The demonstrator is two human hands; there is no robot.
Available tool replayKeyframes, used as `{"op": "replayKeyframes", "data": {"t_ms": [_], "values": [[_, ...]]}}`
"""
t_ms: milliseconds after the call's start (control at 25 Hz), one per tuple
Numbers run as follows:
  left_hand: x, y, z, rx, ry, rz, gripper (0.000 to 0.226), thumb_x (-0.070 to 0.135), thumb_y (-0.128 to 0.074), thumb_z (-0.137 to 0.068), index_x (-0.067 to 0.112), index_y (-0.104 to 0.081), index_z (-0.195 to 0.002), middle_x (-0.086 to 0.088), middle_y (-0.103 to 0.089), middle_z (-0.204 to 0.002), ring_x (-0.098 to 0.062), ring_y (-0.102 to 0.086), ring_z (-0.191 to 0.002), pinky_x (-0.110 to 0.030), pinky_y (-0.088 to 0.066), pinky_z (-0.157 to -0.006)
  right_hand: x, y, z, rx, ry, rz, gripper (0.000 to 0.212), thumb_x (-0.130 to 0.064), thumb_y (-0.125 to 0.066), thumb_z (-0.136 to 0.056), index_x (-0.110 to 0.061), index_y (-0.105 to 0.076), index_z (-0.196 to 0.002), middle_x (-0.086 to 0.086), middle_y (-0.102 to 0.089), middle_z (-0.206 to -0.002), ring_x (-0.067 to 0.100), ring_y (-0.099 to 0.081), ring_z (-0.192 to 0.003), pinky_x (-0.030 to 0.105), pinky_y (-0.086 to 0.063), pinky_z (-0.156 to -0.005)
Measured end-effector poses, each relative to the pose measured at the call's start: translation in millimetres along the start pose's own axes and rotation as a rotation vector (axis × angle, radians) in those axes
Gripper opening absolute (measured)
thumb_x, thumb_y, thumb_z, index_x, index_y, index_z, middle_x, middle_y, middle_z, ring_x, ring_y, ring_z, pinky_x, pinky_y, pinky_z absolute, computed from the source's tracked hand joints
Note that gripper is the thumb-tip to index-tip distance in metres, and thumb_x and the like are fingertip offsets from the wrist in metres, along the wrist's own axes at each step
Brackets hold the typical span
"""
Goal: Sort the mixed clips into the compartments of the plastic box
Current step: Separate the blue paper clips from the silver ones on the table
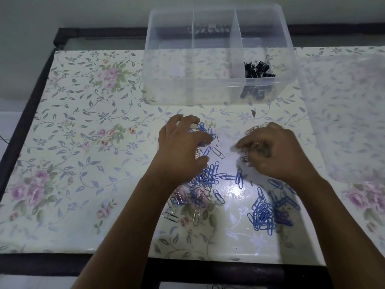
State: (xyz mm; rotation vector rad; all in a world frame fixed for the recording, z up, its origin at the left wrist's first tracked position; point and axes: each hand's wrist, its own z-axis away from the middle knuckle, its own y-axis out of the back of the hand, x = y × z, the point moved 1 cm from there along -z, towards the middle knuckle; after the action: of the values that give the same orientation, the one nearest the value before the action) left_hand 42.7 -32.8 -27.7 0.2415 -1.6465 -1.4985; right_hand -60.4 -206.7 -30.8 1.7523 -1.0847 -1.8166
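Nine o'clock: tabletop point(83, 184) open.
Twelve o'clock: plastic box point(187, 92) blocks the way.
Six o'clock: paper clips point(262, 215) strewn across.

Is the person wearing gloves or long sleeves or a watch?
No gloves: both the left hand and the right hand are bare. The left forearm and right forearm are bare too, with no sleeve, watch or bracelet in view. I see no ring on the left hand; the right hand is too blurred to tell.
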Motion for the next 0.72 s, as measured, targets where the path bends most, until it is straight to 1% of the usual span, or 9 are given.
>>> {"op": "replayKeyframes", "data": {"t_ms": [40,80,120,200,280,360,480,600,720], "values": [[-1.3,0.0,-0.3,-0.008,0.008,0.004,0.044,0.034,-0.067,-0.07,0.03,-0.062,-0.113,0.001,-0.036,-0.141,-0.026,-0.018,-0.139,-0.042,-0.017,-0.109,4.3,5.2,0.1,0.004,-0.013,0.027,0.02,-0.017,-0.066,-0.063,-0.025,-0.073,-0.08,-0.016,-0.059,-0.073,0.013,-0.051,-0.072,0.005,-0.03,-0.068],[-1.5,0.3,-0.3,-0.022,0.015,0.002,0.05,0.037,-0.069,-0.067,0.032,-0.06,-0.116,0.001,-0.035,-0.142,-0.025,-0.017,-0.139,-0.042,-0.017,-0.11,8.0,9.8,0.1,-0.009,-0.042,0.046,0.018,-0.024,-0.076,-0.061,-0.029,-0.07,-0.078,-0.014,-0.059,-0.078,0.016,-0.052,-0.078,0.01,-0.033,-0.07],[-1.2,0.7,0.4,-0.039,0.021,-0.004,0.056,0.039,-0.071,-0.065,0.033,-0.058,-0.119,0.002,-0.032,-0.144,-0.024,-0.016,-0.139,-0.041,-0.016,-0.11,10.3,12.3,0.0,-0.042,-0.075,0.063,0.023,-0.031,-0.084,-0.057,-0.032,-0.065,-0.071,-0.014,-0.056,-0.079,0.015,-0.05,-0.082,0.016,-0.033,-0.069],[-0.1,1.3,1.5,-0.071,0.032,-0.027,0.065,0.041,-0.075,-0.064,0.036,-0.052,-0.125,0.003,-0.027,-0.147,-0.023,-0.012,-0.14,-0.042,-0.014,-0.112,14.0,12.9,0.5,-0.085,-0.142,0.11,0.032,-0.035,-0.085,-0.054,-0.032,-0.054,-0.059,-0.014,-0.05,-0.077,0.013,-0.046,-0.082,0.024,-0.031,-0.064],[-0.3,2.7,1.2,-0.069,0.052,-0.056,0.066,0.041,-0.075,-0.067,0.036,-0.05,-0.127,0.003,-0.024,-0.149,-0.023,-0.01,-0.141,-0.043,-0.012,-0.113,17.5,15.2,-1.4,-0.003,-0.195,0.145,0.034,-0.03,-0.083,-0.059,-0.026,-0.049,-0.058,-0.014,-0.045,-0.073,0.014,-0.044,-0.079,0.022,-0.028,-0.06],[-2.8,4.8,1.7,-0.013,0.072,-0.078,0.059,0.033,-0.073,-0.071,0.031,-0.052,-0.126,0.0,-0.027,-0.148,-0.025,-0.011,-0.14,-0.043,-0.013,-0.111,18.0,15.4,-2.3,0.105,-0.207,0.149,0.03,-0.027,-0.08,-0.065,-0.022,-0.051,-0.063,-0.012,-0.044,-0.071,0.016,-0.044,-0.078,0.024,-0.025,-0.06],[-8.0,8.5,2.9,0.127,0.153,-0.086,0.046,0.022,-0.068,-0.073,0.023,-0.058,-0.119,-0.004,-0.037,-0.142,-0.028,-0.021,-0.136,-0.043,-0.021,-0.107,3.3,-4.2,-2.7,0.117,-0.094,0.14,0.019,-0.036,-0.074,-0.071,-0.022,-0.063,-0.077,-0.007,-0.051,-0.083,0.017,-0.044,-0.086,0.03,-0.029,-0.073],[-8.5,8.7,1.7,0.139,0.204,-0.083,0.043,0.016,-0.066,-0.074,0.021,-0.06,-0.116,-0.004,-0.04,-0.139,-0.026,-0.024,-0.134,-0.042,-0.025,-0.104,-11.9,-29.8,1.2,0.033,0.101,0.201,0.021,-0.043,-0.062,-0.073,-0.031,-0.07,-0.088,-0.004,-0.059,-0.1,0.017,-0.039,-0.095,0.035,-0.027,-0.076],[-6.0,6.9,1.1,0.116,0.173,-0.015,0.039,0.014,-0.062,-0.074,0.021,-0.062,-0.113,-0.003,-0.04,-0.138,-0.023,-0.024,-0.133,-0.038,-0.025,-0.102,-7.9,-30.2,2.0,0.031,0.143,0.251,0.018,-0.032,-0.06,-0.073,-0.035,-0.074,-0.084,-0.002,-0.062,-0.107,0.02,-0.036,-0.098,0.033,-0.02,-0.077]]}}
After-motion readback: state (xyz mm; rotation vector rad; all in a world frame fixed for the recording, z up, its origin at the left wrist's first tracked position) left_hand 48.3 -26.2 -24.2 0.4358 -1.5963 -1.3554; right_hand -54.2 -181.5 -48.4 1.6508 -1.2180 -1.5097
